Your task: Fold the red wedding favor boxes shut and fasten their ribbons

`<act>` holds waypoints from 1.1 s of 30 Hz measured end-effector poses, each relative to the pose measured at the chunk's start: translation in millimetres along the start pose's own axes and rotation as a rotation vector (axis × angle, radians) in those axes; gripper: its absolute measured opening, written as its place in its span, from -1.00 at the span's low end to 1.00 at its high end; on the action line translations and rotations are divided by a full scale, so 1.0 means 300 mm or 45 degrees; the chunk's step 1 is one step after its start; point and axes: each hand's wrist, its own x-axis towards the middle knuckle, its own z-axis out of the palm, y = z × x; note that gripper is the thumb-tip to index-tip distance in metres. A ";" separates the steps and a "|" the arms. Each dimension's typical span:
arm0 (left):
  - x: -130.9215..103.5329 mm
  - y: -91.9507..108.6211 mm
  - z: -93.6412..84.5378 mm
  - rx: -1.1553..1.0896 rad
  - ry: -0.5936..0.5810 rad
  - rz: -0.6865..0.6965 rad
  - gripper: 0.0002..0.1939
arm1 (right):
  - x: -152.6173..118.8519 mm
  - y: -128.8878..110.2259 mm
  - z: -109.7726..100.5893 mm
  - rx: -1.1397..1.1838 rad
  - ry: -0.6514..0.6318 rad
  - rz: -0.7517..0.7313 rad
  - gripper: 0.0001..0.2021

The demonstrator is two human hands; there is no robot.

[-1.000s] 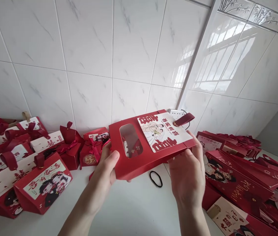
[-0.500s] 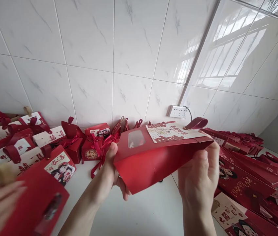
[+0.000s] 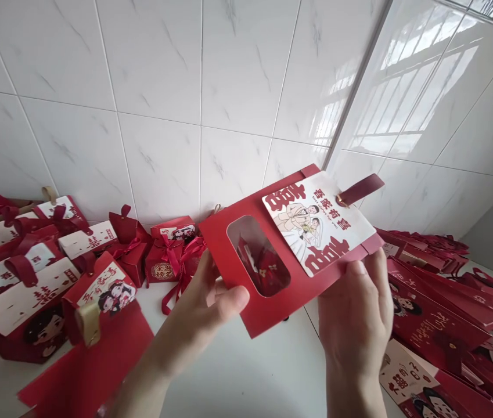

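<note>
Head view. One flat red cardboard gift box with an oval clear window is held in the air above the white bench, tilted with its far right corner highest. A single white card printed with a cartoon couple and red characters lies on the box's upper face, and one dark red strap tab projects from the card's upper right edge. The left hand supports the box at its lower left edge; the fingers are curled around that edge, the thumb lying beside it. The right hand grips the lower right edge, thumb on the top face and remaining fingers hidden beneath the box. To the left on the bench stand many finished red gift boxes with ribbon bows; their number cannot be told exactly. One flat red sheet with a tan tab lies in the near-left foreground. To the right lies a stack of flat, unfolded red box blanks. White tiled walls stand behind.
</note>
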 end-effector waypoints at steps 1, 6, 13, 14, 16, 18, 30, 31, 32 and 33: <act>0.001 -0.001 -0.003 0.019 -0.023 0.003 -0.39 | 0.000 -0.001 -0.002 -0.018 0.005 0.002 -0.63; 0.008 0.000 -0.023 0.100 -0.039 -0.013 -0.40 | -0.004 0.001 -0.006 -0.012 0.015 0.030 -0.64; 0.016 0.002 -0.020 0.082 -0.062 0.036 -0.34 | -0.006 0.003 -0.003 0.006 0.002 0.036 -0.65; 0.016 0.002 -0.019 0.095 -0.063 0.042 -0.34 | -0.005 0.004 -0.003 0.033 -0.002 0.043 -0.65; 0.017 0.003 -0.018 0.103 -0.059 0.048 -0.32 | -0.002 0.005 -0.002 0.064 -0.009 0.052 -0.66; 0.018 0.002 -0.019 0.103 -0.057 0.046 -0.31 | -0.001 0.006 -0.004 0.061 -0.009 0.046 -0.65; 0.018 -0.002 -0.032 0.117 -0.120 0.045 -0.37 | -0.003 -0.001 -0.014 0.032 -0.037 0.037 -0.68; 0.019 -0.003 -0.033 0.120 -0.125 0.050 -0.38 | -0.003 0.000 -0.014 0.035 -0.035 0.040 -0.68; 0.020 -0.003 -0.034 0.121 -0.129 0.054 -0.38 | -0.003 -0.001 -0.015 0.041 -0.033 0.041 -0.68; 0.020 -0.004 -0.035 0.118 -0.133 0.056 -0.39 | -0.003 -0.001 -0.015 0.047 -0.031 0.042 -0.69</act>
